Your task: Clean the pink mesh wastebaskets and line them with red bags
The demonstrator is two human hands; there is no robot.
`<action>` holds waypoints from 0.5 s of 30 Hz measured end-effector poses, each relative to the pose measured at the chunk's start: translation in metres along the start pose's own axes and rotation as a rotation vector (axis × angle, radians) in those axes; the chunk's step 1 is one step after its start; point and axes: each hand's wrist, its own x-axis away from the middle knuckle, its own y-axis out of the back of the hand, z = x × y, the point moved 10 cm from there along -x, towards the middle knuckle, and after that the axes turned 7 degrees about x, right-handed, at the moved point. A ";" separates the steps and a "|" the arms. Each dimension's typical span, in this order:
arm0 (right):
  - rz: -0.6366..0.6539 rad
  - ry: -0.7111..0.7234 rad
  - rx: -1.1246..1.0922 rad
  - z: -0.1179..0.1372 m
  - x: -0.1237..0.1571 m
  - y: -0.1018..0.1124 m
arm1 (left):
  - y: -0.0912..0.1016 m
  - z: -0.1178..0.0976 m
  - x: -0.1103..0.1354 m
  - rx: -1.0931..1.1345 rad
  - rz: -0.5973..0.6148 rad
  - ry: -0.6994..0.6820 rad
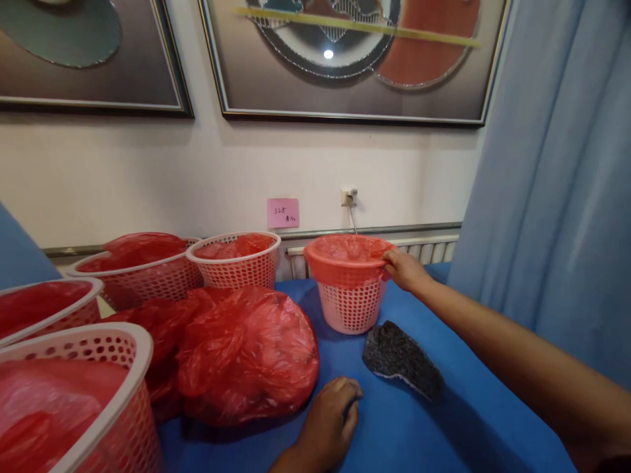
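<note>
My right hand (403,269) reaches far across the blue table and grips the rim of a small pink perforated basket (351,305). A red plastic bag (348,256) lines that basket and folds over its rim, under my fingers. My left hand (329,419) rests near the front on the blue tablecloth (394,427), fingers curled into a loose fist with nothing seen in it. It lies just right of a big crumpled heap of red plastic bags (236,351). A dark grey speckled pad (401,358) lies flat between my two hands.
Several more pink baskets lined with red bags stand at the left and back, such as one (236,259) by the wall and one (83,387) at the front left. A blue curtain (557,184) hangs at the right. Framed pictures, a pink note (282,213) and a wall socket (349,196) are behind.
</note>
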 end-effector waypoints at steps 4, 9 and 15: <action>-0.033 -0.181 0.117 -0.065 0.007 0.015 | -0.004 0.003 -0.001 0.062 0.011 0.023; -0.060 -0.369 0.223 -0.136 0.015 0.022 | -0.010 0.006 -0.003 0.119 0.030 0.033; -0.094 -0.436 0.213 -0.172 0.000 0.010 | -0.019 0.027 -0.006 0.108 0.090 0.092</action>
